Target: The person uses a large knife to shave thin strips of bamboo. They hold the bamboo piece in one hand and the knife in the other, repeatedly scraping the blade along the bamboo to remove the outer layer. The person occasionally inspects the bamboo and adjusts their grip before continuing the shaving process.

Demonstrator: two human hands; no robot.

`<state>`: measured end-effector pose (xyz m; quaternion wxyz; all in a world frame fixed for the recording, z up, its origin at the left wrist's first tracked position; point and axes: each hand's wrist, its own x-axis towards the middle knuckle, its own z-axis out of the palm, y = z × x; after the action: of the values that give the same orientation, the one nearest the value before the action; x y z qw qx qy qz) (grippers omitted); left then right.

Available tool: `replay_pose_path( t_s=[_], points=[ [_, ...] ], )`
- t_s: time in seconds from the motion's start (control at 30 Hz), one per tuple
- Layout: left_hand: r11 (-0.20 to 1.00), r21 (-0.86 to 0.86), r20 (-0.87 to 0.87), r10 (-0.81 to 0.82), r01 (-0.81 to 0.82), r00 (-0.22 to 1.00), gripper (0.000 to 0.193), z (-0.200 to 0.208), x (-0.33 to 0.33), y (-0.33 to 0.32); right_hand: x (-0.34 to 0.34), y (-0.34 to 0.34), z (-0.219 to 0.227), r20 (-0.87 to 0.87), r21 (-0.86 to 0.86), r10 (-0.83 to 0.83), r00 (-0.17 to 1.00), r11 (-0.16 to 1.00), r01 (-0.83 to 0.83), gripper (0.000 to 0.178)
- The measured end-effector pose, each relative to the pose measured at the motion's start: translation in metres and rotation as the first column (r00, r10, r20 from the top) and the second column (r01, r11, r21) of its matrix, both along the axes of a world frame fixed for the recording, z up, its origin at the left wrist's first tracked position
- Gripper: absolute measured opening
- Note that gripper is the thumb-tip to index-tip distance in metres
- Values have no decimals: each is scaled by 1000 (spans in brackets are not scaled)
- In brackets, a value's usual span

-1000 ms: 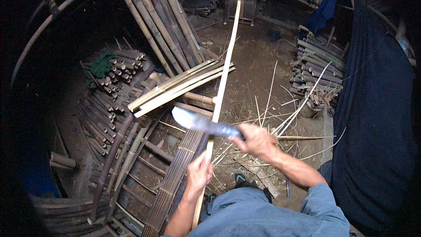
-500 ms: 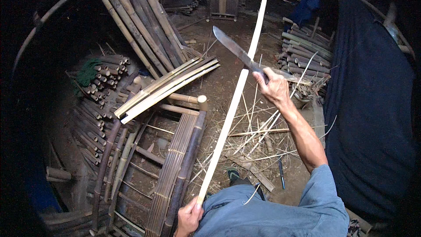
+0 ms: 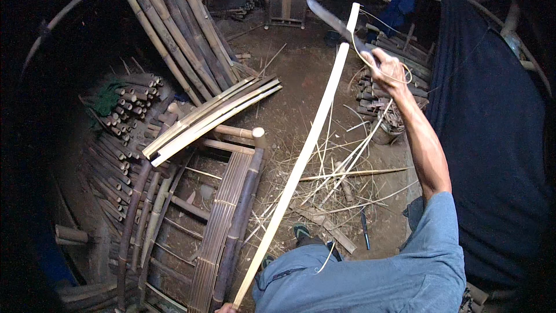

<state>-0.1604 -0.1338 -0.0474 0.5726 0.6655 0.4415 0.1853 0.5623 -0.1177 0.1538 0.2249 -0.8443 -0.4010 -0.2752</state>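
Observation:
A long pale bamboo strip (image 3: pixel 301 165) slants away from my lower body toward the far end of the floor. At its near end, my left hand (image 3: pixel 226 308) is closed on it, mostly cut off by the lower edge of the picture. My right hand (image 3: pixel 387 72), arm stretched out, grips the handle of a long knife (image 3: pixel 333 20). The blade crosses the strip near its far end and hides a short stretch of it. A thin shaving (image 3: pixel 360 52) curls from the blade past my right hand.
A bamboo bench frame (image 3: pixel 240 220) stands to the left, with several split bamboo pieces (image 3: pixel 211 119) lying across it. Cut bamboo poles (image 3: pixel 121 104) are stacked beyond. Thin shavings (image 3: pixel 324 188) litter the floor. A dark cloth (image 3: pixel 486 139) hangs at the right.
My right hand and the knife have moved farther away along the strip, and a curled shaving now shows at the blade. My left hand has slipped down to the lower edge.

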Motion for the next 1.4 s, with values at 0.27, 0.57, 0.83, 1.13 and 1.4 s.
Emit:
replay_pose_path(
  t_s=[0.27, 0.57, 0.83, 1.13, 1.4],
  points=[
    [972, 230, -415, 57, 44, 908, 44, -67, -108, -39, 37, -12, 33, -549, 566, 313, 775, 821, 70, 72],
    [927, 358, -255, -14, 108, 967, 26, -40, 21, 2, -154, 59, -108, -731, 645, 598, 328, 763, 48, 36],
    [890, -150, 336, -364, 430, 869, 48, 9, 100, 68, -212, 74, -91, -758, 638, 640, 126, 768, -60, 28],
    [929, -314, 447, -39, 198, 893, 30, 58, 262, 139, -249, 68, -56, -512, 98, 406, 757, 903, -419, 40],
    [978, -190, 395, -4, 86, 919, 29, 69, 276, 129, -265, 41, -109, -322, -141, 556, 766, 772, -620, 54]
  ],
)
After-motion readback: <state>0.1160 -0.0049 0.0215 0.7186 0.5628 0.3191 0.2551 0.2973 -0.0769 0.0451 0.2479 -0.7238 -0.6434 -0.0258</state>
